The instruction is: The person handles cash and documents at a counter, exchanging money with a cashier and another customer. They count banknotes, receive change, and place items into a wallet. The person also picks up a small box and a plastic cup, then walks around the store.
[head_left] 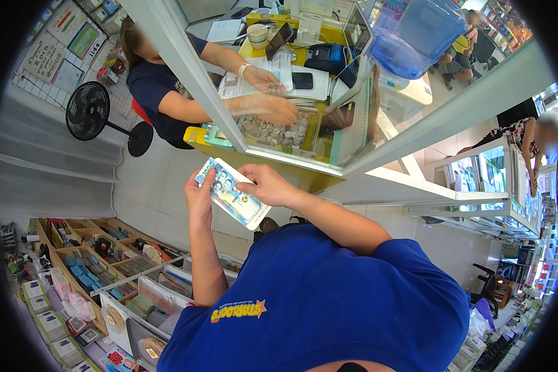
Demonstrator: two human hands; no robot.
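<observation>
A blue banknote (230,193) printed with portraits is held between my two hands in front of my chest. Something white and flat, with a rounded lower corner, shows behind the note; I cannot tell what it is. My left hand (199,193) pinches the note's left edge, thumb on the face. From the other side, my right hand (263,185) grips the upper right edge with thumb and curled fingers. Beyond the glass, a co-worker's hands (273,108) are over a shallow tray of coins (285,133).
A white-framed glass counter (291,156) stands just ahead. Behind it lie a phone (302,80) and papers. A water jug (415,37) is at upper right. Wooden compartments (115,263) with many small items stand at lower left. A black fan (88,110) stands farther left.
</observation>
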